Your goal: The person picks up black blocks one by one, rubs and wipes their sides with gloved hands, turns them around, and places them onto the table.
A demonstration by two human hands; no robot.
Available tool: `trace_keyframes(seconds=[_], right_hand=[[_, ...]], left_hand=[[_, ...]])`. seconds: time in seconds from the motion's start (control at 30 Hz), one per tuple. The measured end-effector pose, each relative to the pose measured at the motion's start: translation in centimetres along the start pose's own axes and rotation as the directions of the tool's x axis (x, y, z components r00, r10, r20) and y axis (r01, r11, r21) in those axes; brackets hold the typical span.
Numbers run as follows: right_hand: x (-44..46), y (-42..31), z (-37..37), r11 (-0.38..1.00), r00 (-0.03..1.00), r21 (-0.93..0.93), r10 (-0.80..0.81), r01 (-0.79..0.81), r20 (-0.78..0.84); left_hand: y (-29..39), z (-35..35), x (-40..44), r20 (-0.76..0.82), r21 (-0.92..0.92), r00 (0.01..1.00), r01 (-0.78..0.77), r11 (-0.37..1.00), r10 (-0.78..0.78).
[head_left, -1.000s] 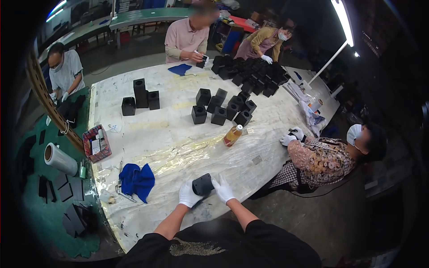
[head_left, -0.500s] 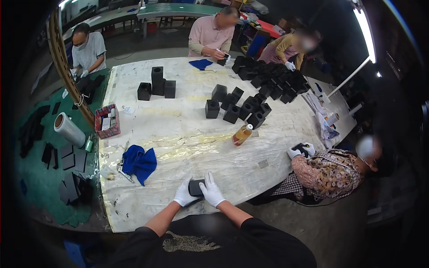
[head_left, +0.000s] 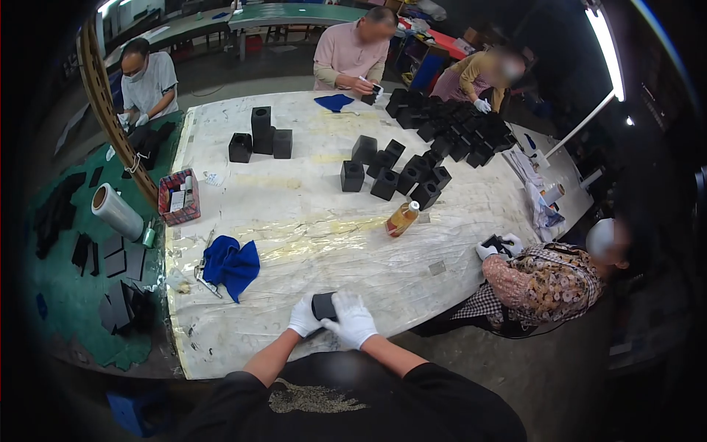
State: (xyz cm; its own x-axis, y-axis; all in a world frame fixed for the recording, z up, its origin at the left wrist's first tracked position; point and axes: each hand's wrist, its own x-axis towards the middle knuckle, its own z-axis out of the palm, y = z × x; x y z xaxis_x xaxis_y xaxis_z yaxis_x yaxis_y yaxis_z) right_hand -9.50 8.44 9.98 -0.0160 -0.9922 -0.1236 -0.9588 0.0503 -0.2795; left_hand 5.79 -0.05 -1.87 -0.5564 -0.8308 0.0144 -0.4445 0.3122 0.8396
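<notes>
A black box (head_left: 323, 306) is at the near edge of the white-covered table, between my two gloved hands. My left hand (head_left: 303, 317) grips its left side, fingers wrapped round it. My right hand (head_left: 352, 320) lies against the box's right side with its fingers stretched out, slightly blurred. A crumpled blue cloth (head_left: 232, 267) lies to the left of my hands, on top of a metal tool (head_left: 208, 283). Farther off stands a bottle (head_left: 402, 219) of amber liquid with a white cap.
Several black boxes (head_left: 353, 177) stand mid-table, beside a larger pile (head_left: 449, 127) at the far right. A plaid basket (head_left: 179, 197) sits at the left edge. A plastic-wrap roll (head_left: 118, 212) is on the green table. Co-workers surround the table, one close at right (head_left: 545, 283).
The view has shifted, so the table appears farther left-to-right displaced. My right hand has come from beside the box onto it, and its fingers have moved over the box's right side.
</notes>
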Motion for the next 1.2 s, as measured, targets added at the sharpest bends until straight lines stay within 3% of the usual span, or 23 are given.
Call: trace_keyframes(seconds=[0.07,0.13,0.2,0.23,0.27,0.3,0.37,0.4,0.43,0.47,0.53,0.57,0.6,0.7,0.77,0.8,0.87,0.93,0.97,1.07,1.1,1.17,1.2], right_hand=[[0.4,-2.0,0.8,0.988,0.986,0.008,-0.152,0.152,0.062],[2.2,-1.7,2.8,0.986,0.987,0.056,-0.155,0.158,-0.05],[4.8,-1.5,1.7,0.996,0.998,0.084,-0.021,0.025,-0.052],[4.4,-0.2,2.4,0.999,0.991,-0.001,0.052,-0.052,-0.127],[3.3,0.6,1.4,0.998,0.993,0.005,0.066,-0.066,-0.095],[2.1,0.5,0.5,0.997,0.996,0.034,0.076,-0.075,-0.045],[-0.2,-1.0,2.4,0.997,0.99,0.019,-0.071,0.074,-0.12],[0.1,-3.0,1.4,0.993,0.994,-0.043,-0.107,0.107,-0.007],[0.8,-3.8,1.9,0.99,0.989,0.019,-0.14,0.141,-0.05],[2.7,-3.6,2.4,0.99,0.99,0.002,-0.137,0.138,-0.038],[5.5,-4.2,-4.3,0.961,0.906,0.122,0.185,-0.248,0.382],[4.5,-1.1,-0.8,0.98,0.98,0.019,0.196,-0.197,0.028],[3.2,0.8,0.3,0.979,0.98,-0.102,0.165,-0.177,-0.115],[0.2,-0.1,1.6,0.987,1.0,-0.158,0.002,-0.005,-0.02],[1.0,-4.1,0.9,0.99,0.993,-0.091,-0.099,0.104,0.056],[1.8,-3.8,3.8,0.975,0.966,-0.116,-0.208,0.191,-0.155],[4.6,-3.8,2.1,0.998,0.996,-0.003,-0.067,0.067,-0.051],[4.3,-0.6,2.4,0.991,0.983,-0.119,0.033,-0.055,-0.182],[2.9,0.5,1.9,0.987,0.988,-0.15,0.032,-0.055,-0.15],[-0.5,-0.9,2.8,0.981,0.998,-0.19,-0.053,0.046,-0.035],[-0.2,-2.5,3.2,0.981,0.992,-0.155,-0.12,0.115,-0.025],[2.3,-4.5,3.1,0.974,0.986,-0.156,-0.167,0.165,-0.001],[3.2,-4.2,2.8,0.982,0.993,-0.151,-0.113,0.11,-0.013]], left_hand=[[-1.0,0.8,-0.1,-0.015,0.007,1.0,0.019,1.0,-0.019],[-4.6,3.7,0.8,0.021,0.327,0.968,-0.242,0.914,0.249],[-1.8,1.6,0.7,0.067,-0.074,0.993,0.098,0.992,-0.093],[1.0,-0.6,0.3,0.047,-0.021,0.999,-0.022,1.0,0.023],[1.2,-0.8,-0.1,0.038,-0.017,0.999,0.021,1.0,-0.021],[-2.5,2.0,0.7,0.066,-0.205,0.996,-0.053,0.977,0.068],[-0.6,-0.1,0.2,0.056,-0.054,0.998,-0.016,0.998,0.019],[-1.2,0.4,0.4,0.077,0.026,0.997,0.002,1.0,-0.004],[-9.8,6.3,0.9,0.009,-0.028,0.982,-0.186,0.982,0.187],[-10.1,6.3,1.6,0.011,-0.289,0.975,-0.208,0.934,0.22],[-3.9,2.4,0.7,-0.009,-0.168,0.995,-0.101,0.981,0.101],[-1.0,0.3,0.4,0.034,-0.088,0.999,-0.03,0.996,0.033],[1.9,-1.7,0.1,0.077,-0.003,0.996,0.036,0.999,-0.035],[0.5,-0.5,0.4,0.038,-0.002,0.999,0.012,1.0,-0.012],[-2.9,2.5,1.3,-0.092,0.317,0.922,-0.33,0.889,0.376],[-3.2,2.6,1.3,-0.107,0.269,0.928,-0.319,0.909,0.357],[-2.9,2.0,1.3,-0.136,0.168,0.938,-0.295,0.941,0.319],[-0.4,-0.1,0.7,0.073,-0.01,0.997,0.014,1.0,-0.014],[1.4,-1.4,0.5,0.083,0.004,0.996,0.037,0.999,-0.038],[-0.7,0.6,0.5,-0.044,0.03,0.997,-0.064,0.998,0.065],[-3.2,2.8,0.7,-0.092,0.182,0.95,-0.279,0.943,0.299],[-3.5,2.8,1.4,-0.099,0.304,0.878,-0.422,0.854,0.469],[-3.4,2.5,1.5,-0.078,0.194,0.931,-0.336,0.922,0.356]])
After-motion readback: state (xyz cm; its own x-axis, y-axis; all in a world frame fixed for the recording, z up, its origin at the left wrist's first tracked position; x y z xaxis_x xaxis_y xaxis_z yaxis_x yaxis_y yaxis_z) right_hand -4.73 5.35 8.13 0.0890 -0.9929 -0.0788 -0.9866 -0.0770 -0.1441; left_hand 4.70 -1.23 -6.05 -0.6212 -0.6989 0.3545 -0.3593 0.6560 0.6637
